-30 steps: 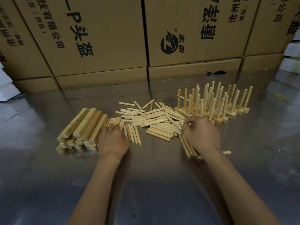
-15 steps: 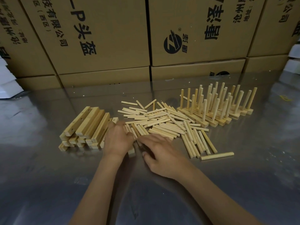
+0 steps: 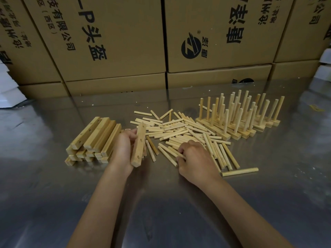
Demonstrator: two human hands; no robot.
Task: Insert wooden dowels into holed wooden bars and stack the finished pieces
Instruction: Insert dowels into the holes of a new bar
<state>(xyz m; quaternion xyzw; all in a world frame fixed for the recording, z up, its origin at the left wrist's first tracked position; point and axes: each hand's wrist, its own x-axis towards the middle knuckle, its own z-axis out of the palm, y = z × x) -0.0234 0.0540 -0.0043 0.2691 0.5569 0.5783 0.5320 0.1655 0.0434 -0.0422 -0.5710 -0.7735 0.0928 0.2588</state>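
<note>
Holed bar (image 3: 138,145): pale wood, square-section, gripped upright in left hand (image 3: 123,149); right hand (image 3: 195,158) pinches dowel (image 3: 174,153) from loose pile.

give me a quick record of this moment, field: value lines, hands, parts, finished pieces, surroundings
left hand: left hand grips one holed bar, lifted off the table, holes facing the camera
right hand: right hand on the loose dowels, fingers curled round one or more
bar stack: unfilled bars piled left of the hands
finished pieces: bars with upright dowels grouped at the far right
stray dowel: single dowel lying apart, near right
surface: shiny metal table
background: cardboard boxes with printed text
</note>
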